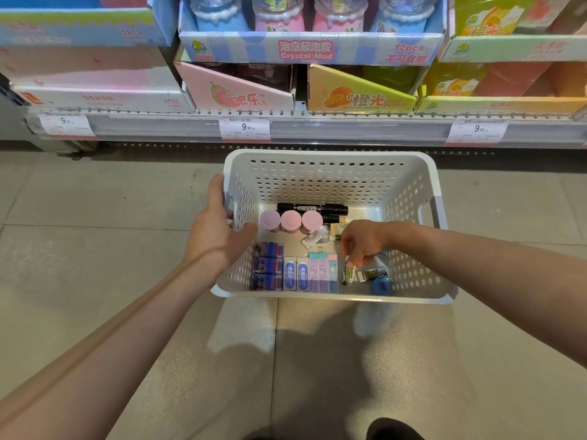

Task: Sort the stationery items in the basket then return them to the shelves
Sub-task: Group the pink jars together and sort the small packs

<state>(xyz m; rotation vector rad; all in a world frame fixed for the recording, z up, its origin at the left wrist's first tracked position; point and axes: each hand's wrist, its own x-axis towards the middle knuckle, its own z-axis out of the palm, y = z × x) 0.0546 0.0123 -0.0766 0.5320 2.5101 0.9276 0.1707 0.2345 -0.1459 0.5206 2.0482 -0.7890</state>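
A white perforated basket (330,160) stands on the floor in front of the shelf. My left hand (219,230) grips its left rim. Inside, my right hand (360,244) pinches a green-and-white eraser (348,274), standing it on end beside a row of erasers: three dark blue ones (268,266), two white-blue ones (295,276) and pastel ones (324,271). Three pink round tubs (290,220) sit in a row behind them, with black markers (313,208) at the back. Another green eraser (374,274) and a blue round item (381,285) lie at the right.
The shelf edge (317,127) carries price tags reading 9.90. Display boxes stand on it: a Crystal Mud box (309,49), a pink box (238,90) and a yellow box (359,93). Tiled floor surrounds the basket. A dark shoe tip (394,430) shows at the bottom.
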